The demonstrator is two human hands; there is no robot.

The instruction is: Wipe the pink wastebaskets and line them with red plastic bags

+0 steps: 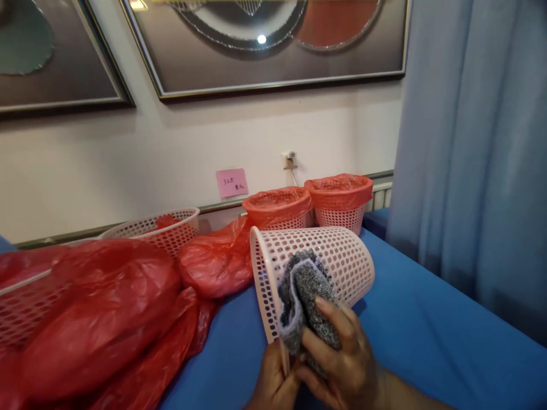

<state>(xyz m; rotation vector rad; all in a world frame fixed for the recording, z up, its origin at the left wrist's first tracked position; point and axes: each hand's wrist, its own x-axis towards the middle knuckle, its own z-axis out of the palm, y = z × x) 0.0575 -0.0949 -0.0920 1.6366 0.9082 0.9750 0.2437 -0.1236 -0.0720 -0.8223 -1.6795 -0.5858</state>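
Note:
A white perforated plastic wastebasket [348, 259] lies on its side over the blue-covered surface, its mouth facing left. Gripping its rim at the near edge is my left hand [276, 378], fingers closed around it. My right hand [346, 353] is closed on a folded grey cloth [314, 296] with a pale edge, pressed against the basket's outer wall near the rim. The cloth hides part of that wall. To the left, loose red plastic bags [106, 319] lie crumpled beside the basket's mouth.
Two wastebaskets lined with red bags, one in the middle [277, 208] and one farther right [342, 199], stand behind. A wider white basket [183, 228] is at back left. A blue curtain [470, 142] hangs on the right. A pink note [231, 183] is on the wall.

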